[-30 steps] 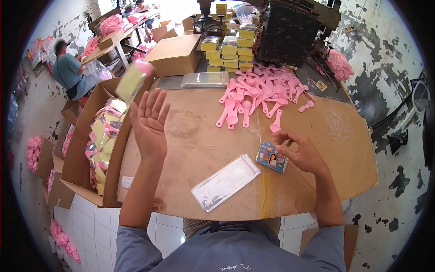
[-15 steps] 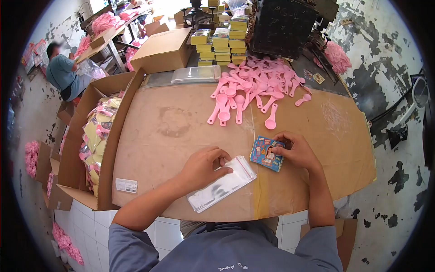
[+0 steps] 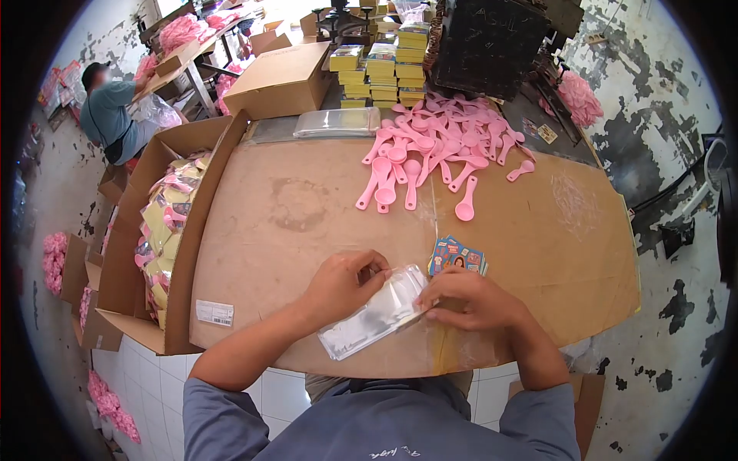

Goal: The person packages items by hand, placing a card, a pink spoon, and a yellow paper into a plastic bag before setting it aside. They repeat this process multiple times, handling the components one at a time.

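Observation:
A stack of clear plastic bags [image 3: 370, 320] lies near the front edge of the cardboard-covered table [image 3: 307, 223]. My left hand [image 3: 344, 286] pinches the stack's upper left edge. My right hand [image 3: 469, 300] presses its fingertips on the stack's right end. Just above my right hand lies a small stack of blue printed cards [image 3: 457, 256], untouched. Further back is a heap of pink plastic spoons [image 3: 434, 146].
An open carton [image 3: 165, 223] of packed yellow-and-pink bags stands at the table's left. Behind the spoons are stacked yellow boxes [image 3: 384, 69], a clear bag bundle [image 3: 338, 121], a closed carton [image 3: 280, 81] and a dark machine [image 3: 484, 46]. A seated person [image 3: 108, 111] works at far left.
My left hand came down from above the carton onto the bag stack. My right hand let go of the blue cards and moved left onto the bags.

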A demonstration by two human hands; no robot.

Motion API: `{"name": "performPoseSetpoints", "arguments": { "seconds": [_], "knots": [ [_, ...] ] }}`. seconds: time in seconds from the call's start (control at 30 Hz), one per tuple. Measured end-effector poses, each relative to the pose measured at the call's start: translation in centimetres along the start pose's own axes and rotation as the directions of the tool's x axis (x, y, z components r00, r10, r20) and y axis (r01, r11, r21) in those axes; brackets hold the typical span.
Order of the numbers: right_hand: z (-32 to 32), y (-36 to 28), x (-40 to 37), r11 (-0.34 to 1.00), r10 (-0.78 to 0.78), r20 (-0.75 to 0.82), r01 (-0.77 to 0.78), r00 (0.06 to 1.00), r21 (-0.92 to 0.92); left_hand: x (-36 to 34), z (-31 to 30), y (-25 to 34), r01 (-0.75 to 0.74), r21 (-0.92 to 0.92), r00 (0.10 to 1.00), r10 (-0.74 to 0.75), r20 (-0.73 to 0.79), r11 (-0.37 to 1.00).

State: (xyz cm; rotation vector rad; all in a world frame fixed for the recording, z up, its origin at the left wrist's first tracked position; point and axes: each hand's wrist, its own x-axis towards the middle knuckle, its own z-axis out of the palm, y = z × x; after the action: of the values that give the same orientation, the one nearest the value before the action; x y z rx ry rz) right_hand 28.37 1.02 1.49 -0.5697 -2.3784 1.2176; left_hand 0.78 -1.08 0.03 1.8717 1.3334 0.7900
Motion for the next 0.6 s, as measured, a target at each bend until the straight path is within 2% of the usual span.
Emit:
{"name": "performPoseSetpoints", "arguments": {
  "seconds": [0.07,0.17,0.27,0.37,0.43,0.47,0.57,0.6],
  "knots": [
    [0.7,1.0,0.1,0.989,0.008,0.021,-0.005,1.0,-0.147,0.0,-0.3,-0.1,0.006,-0.043,1.0,-0.007,-0.027,0.999],
    [0.3,0.8,0.0,0.989,0.031,0.019,-0.028,0.999,-0.147,0.3,0.4,-2.0,-0.093,-0.298,0.987,0.048,-0.156,0.95],
    [0.5,0.6,0.0,0.989,-0.016,-0.032,0.012,0.999,-0.148,0.6,-0.9,-1.4,0.031,-0.731,0.998,-0.061,-0.015,0.682],
    [0.0,0.2,-0.5,0.983,0.185,-0.181,-0.185,0.966,0.016,0.3,-2.0,-0.4,0.033,-0.779,0.999,-0.013,0.032,0.626],
    [0.3,1.1,-0.3,0.966,0.256,-0.409,-0.21,0.876,0.153,0.1,-2.1,0.2,0.024,-0.794,0.999,0.014,0.041,0.608],
    [0.4,1.4,-0.2,0.952,0.296,-0.509,-0.209,0.808,0.222,0.0,-2.0,0.4,0.02,-0.801,0.999,0.028,0.045,0.598],
    [0.6,0.1,0.8,0.896,0.314,-0.66,0.017,0.683,0.444,-0.3,-1.1,0.9,0.041,-0.706,0.998,0.007,0.064,0.707],
    [0.7,0.0,0.7,0.901,0.307,-0.662,0.015,0.684,0.433,-0.4,-0.8,1.0,0.047,-0.696,0.998,0.001,0.069,0.716]
  ]
}}
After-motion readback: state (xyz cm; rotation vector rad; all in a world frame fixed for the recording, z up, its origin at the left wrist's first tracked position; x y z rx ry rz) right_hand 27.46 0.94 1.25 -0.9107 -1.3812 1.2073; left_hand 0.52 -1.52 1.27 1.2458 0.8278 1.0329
